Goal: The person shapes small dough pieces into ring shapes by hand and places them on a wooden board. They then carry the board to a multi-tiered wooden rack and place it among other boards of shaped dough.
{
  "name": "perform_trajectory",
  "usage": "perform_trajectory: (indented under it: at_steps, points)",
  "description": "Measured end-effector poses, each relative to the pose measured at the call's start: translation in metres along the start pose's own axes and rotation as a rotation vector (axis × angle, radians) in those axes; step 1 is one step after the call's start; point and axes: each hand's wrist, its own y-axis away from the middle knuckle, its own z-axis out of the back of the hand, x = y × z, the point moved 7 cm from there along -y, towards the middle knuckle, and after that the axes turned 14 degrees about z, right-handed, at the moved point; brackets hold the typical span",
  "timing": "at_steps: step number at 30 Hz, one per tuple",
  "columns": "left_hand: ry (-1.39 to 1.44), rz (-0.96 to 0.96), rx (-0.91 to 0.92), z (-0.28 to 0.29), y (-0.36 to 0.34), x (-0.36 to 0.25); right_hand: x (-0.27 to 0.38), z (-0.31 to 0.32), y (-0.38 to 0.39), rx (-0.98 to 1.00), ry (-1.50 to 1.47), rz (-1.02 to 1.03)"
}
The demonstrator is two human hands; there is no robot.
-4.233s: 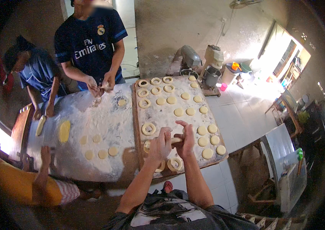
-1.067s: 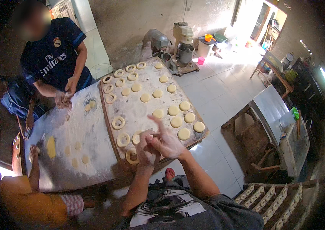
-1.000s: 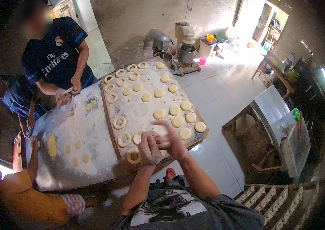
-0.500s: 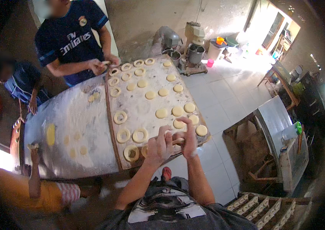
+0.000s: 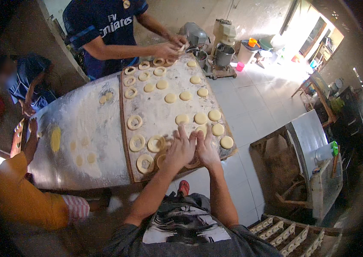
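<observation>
Several pale dough discs [image 5: 182, 119] and dough rings [image 5: 156, 143] lie on the floured wooden board [image 5: 155, 111] in front of me. My left hand [image 5: 181, 150] is over the board's near edge, its fingers stretched forward below a disc. Beside it my right hand [image 5: 207, 150] also has its fingers extended, close to the left one. Their fingertips are around a dough disc [image 5: 201, 130], partly covered by them; whether they touch it I cannot tell. Between my wrists, a dough ring [image 5: 193, 162] is partly hidden on the board. Another ring [image 5: 161, 161] lies partly behind my left hand.
A co-worker in a dark blue shirt [image 5: 100, 30] handles dough at the far edge. Two more people are around the metal-topped table [image 5: 100, 158] at left. Mixers [image 5: 224, 43] stand beyond the board; a rack of dough rings [image 5: 284, 235] is at lower right.
My hands have come down and together from stretching a dough ring, which now appears to lie beneath them. The blue-shirted co-worker has moved right along the far edge.
</observation>
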Motion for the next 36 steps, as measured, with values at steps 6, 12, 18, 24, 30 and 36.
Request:
perform_trajectory:
  at_steps: [6,12,18,24,30,36]
  points:
    - [-0.307,-0.082,0.200,-0.002,-0.004,0.024,0.031,0.016,-0.002,0.200,0.449,0.130]
    - [-0.289,-0.221,0.074,-0.012,-0.021,0.018,0.006,0.024,0.009,-0.046,0.778,0.178]
    - [-0.223,-0.352,0.118,-0.007,-0.103,0.009,-0.010,0.031,-0.013,0.180,0.875,-0.007]
    - [0.520,-0.274,0.126,0.058,-0.102,0.072,0.037,0.021,-0.040,0.015,0.654,0.126]
    - [0.286,0.062,0.016,0.164,-0.039,0.284,0.111,-0.215,-0.092,0.507,0.113,0.310]
    - [-0.087,-0.089,0.130,0.150,-0.021,0.354,0.086,-0.487,-0.146,0.754,0.422,0.465]
